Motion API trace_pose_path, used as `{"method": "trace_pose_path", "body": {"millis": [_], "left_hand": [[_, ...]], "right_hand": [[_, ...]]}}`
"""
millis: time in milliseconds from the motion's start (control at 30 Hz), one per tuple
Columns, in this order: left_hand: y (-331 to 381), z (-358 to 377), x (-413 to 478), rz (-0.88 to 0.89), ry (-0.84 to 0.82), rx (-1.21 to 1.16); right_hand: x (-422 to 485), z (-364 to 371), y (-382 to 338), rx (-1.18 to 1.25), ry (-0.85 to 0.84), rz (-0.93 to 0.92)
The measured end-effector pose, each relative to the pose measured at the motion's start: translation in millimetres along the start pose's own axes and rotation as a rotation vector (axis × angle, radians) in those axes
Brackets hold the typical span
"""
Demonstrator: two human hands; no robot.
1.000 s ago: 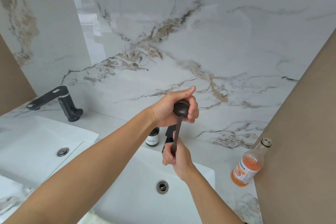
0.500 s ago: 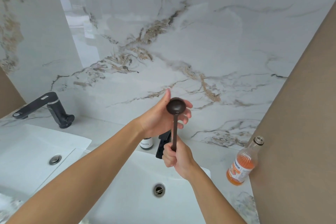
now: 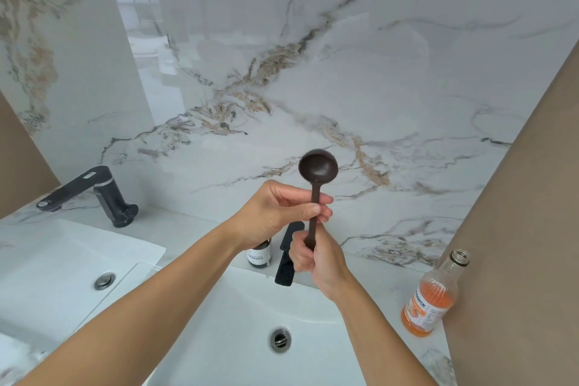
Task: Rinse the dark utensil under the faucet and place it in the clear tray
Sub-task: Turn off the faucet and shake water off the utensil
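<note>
Head view, looking down over two white basins set in a marble bench [image 3: 194, 229] against a veined marble wall.

Dark utensil [image 3: 315, 185], a brown ladle-like spoon, held upright above the nearer sink [image 3: 238, 316], round bowl at top, facing the camera, in front of the wall. Right hand [image 3: 316, 257] closed in a fist around the lower end of the handle. Left hand [image 3: 282, 213] pinching the handle higher up, thumb and fingertips closed on it just under the bowl. Both forearms reaching in from the bottom edge.

Black faucet [image 3: 286, 255] of the nearer sink directly behind and below the hands, largely hidden by them; no water seen running. Round metal drain [image 3: 279, 340] in the basin floor.

Small dark bottle [image 3: 259, 255] with a white label on the bench just left of that faucet, partly behind the left wrist; label print too small to read.

Right of the sink, near the tan side wall, an uncapped ribbed glass bottle [image 3: 434, 294] part full of orange liquid, leaning; label white and orange, dark vertical lettering, ending perhaps in "ICK", not surely legible.

Farther left, a second black faucet [image 3: 94, 193] over a second sink [image 3: 62, 260], small pale marking on its spout unreadable.
</note>
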State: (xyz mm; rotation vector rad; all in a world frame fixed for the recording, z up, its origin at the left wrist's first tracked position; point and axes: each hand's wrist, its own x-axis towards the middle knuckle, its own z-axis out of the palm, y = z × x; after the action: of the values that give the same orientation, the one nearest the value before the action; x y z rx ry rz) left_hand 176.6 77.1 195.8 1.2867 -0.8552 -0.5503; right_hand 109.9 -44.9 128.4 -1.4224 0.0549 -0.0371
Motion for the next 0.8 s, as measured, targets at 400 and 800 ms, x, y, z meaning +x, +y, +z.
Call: {"method": "trace_pose_path", "body": {"millis": [400, 800], "left_hand": [[50.0, -36.3, -0.8, 0.177, -0.159, 0.321], [51.6, -152.9, -38.6, 0.525, -0.394, 0.807]], "right_hand": [[47.9, 13.8, -76.8, -0.438, 0.087, -0.026], [116.8, 113.0, -43.4, -0.849, 0.289, -0.06]]}}
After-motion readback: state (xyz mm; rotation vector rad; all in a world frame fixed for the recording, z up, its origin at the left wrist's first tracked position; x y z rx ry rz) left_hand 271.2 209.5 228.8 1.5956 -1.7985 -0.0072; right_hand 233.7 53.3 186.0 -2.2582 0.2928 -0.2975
